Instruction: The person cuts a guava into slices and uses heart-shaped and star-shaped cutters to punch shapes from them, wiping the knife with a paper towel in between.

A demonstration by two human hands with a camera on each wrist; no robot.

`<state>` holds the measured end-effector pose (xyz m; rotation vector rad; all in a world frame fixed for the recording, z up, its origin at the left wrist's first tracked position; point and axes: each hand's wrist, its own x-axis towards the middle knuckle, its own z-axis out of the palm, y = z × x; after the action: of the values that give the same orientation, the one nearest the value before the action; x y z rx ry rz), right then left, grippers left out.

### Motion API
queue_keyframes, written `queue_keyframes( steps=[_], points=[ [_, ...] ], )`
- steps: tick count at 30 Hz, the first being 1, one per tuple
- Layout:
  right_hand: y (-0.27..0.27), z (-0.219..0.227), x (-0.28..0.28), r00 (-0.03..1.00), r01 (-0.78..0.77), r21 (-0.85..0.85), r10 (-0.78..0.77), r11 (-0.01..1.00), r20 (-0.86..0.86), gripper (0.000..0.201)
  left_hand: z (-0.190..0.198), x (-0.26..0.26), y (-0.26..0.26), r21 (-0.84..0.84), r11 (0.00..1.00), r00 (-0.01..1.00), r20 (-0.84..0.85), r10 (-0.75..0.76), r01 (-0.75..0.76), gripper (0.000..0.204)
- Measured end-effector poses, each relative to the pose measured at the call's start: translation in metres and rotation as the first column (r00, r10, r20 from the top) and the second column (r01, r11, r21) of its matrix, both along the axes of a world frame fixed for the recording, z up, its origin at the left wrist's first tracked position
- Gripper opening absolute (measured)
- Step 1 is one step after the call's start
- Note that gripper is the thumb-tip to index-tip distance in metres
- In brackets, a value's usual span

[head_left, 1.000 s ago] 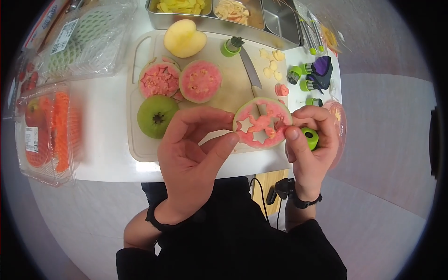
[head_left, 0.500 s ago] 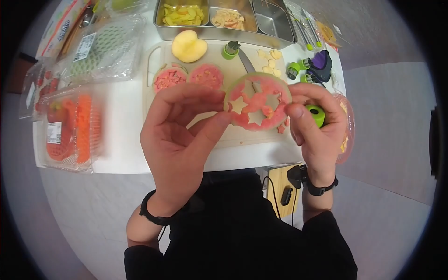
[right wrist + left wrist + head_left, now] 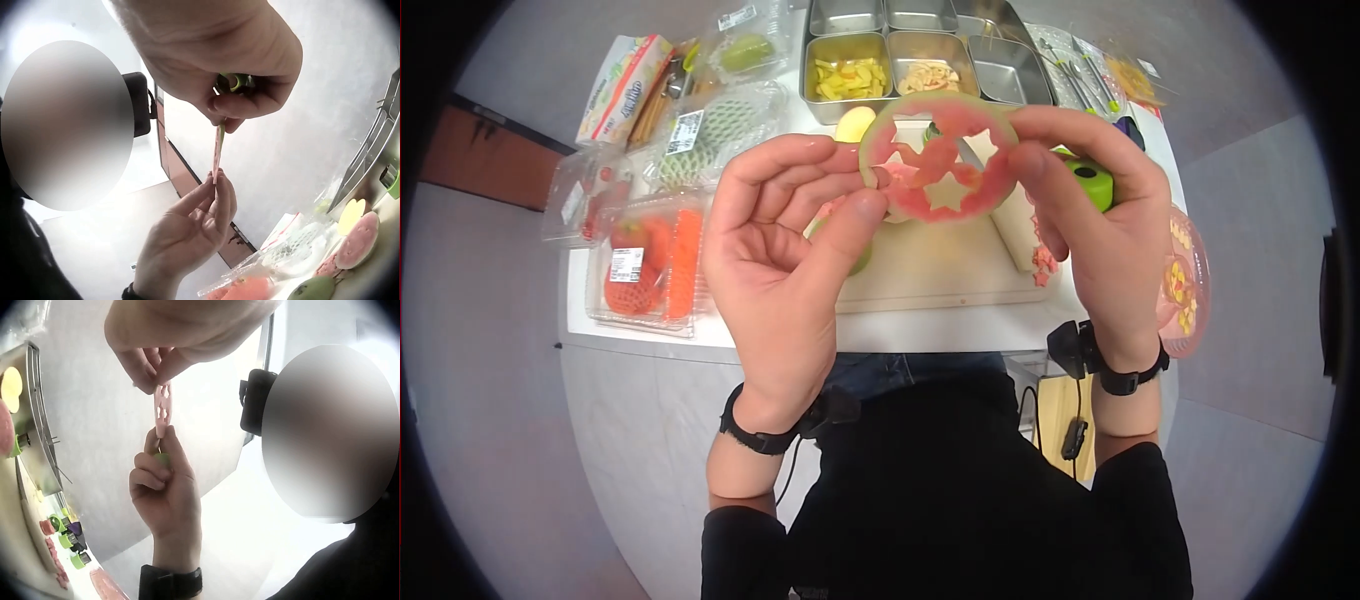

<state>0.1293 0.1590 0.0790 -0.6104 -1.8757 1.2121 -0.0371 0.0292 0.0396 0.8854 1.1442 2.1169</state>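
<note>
A thin round guava slice (image 3: 937,160) with pink flesh, a pale green rind and star-shaped holes is held up above the table. My left hand (image 3: 775,225) pinches its left edge between thumb and fingers. At the opposite edge, my right hand (image 3: 1110,225) pinches it with thumb and forefinger. A green-handled cutter (image 3: 1090,184) is also tucked in the right hand's curled fingers. Both wrist views show the slice nearly edge-on between the hands. Below lies a cutting board (image 3: 940,285) with a pink guava piece (image 3: 359,241) and a green one (image 3: 312,289), partly hidden by my hands.
A divided steel tray (image 3: 850,103) with cut fruit stands behind the board. Clear plastic boxes (image 3: 645,262) of produce line the left side. A knife (image 3: 1018,228) lies on the board, and a pink plate (image 3: 1197,262) sits at the right edge.
Both hands have raised the guava slice up and away from the board, towards the head camera. The head view has tilted up, showing more of the steel tray and the table's far side.
</note>
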Motion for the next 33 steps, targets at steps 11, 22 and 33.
queue_keyframes(
  steps=[11,22,33],
  points=[
    [0.026,0.008,-0.008,0.997,-0.083,0.073,0.083,0.994,-0.006,0.021,0.011,0.007,0.005,-0.061,0.996,0.997,0.042,-0.059,0.062,0.043],
    [0.025,-0.006,-0.001,0.966,-0.094,-0.095,0.113,0.991,0.232,0.015,-0.010,-0.011,0.005,-0.286,0.958,0.996,-0.082,-0.043,0.018,0.036],
    [-0.010,-0.065,-0.007,0.960,0.039,-0.648,0.150,0.761,0.235,0.009,-0.062,-0.009,-0.019,-0.319,0.938,0.988,-0.028,-0.153,0.136,0.035]
  ],
)
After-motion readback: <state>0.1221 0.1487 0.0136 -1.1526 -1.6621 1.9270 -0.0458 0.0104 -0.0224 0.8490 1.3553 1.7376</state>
